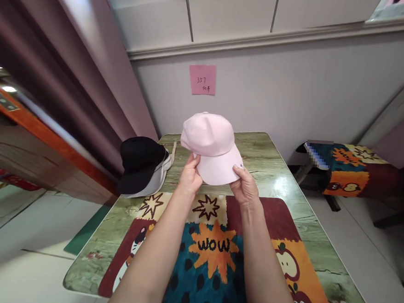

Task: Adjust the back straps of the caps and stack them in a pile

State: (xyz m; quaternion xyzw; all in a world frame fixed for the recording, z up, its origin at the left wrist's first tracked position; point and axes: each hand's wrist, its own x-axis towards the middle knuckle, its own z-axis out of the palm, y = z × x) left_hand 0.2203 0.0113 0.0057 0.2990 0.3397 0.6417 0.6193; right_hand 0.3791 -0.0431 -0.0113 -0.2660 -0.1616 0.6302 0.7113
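Observation:
Both my hands hold up a pale pink baseball cap [208,136] above the far part of the table. Its brim points down and to the right, toward me. My left hand [190,174] grips the cap's left edge where crown and brim meet, thumb on top. On the brim's right edge my right hand [244,184] is closed, its thumb over the top near a small dark mark. The fingers underneath the cap are mostly hidden. To the left of it, a black cap [139,161] sits stacked on lighter grey-white caps [160,174] at the table's left edge.
A colourful mat [210,272] printed with "WOW" covers the near part of the green wood-patterned table [277,161]. A pink note [202,80] is stuck on the wall behind. Curtains hang at the left. Another surface with a similar cloth [349,175] stands to the right.

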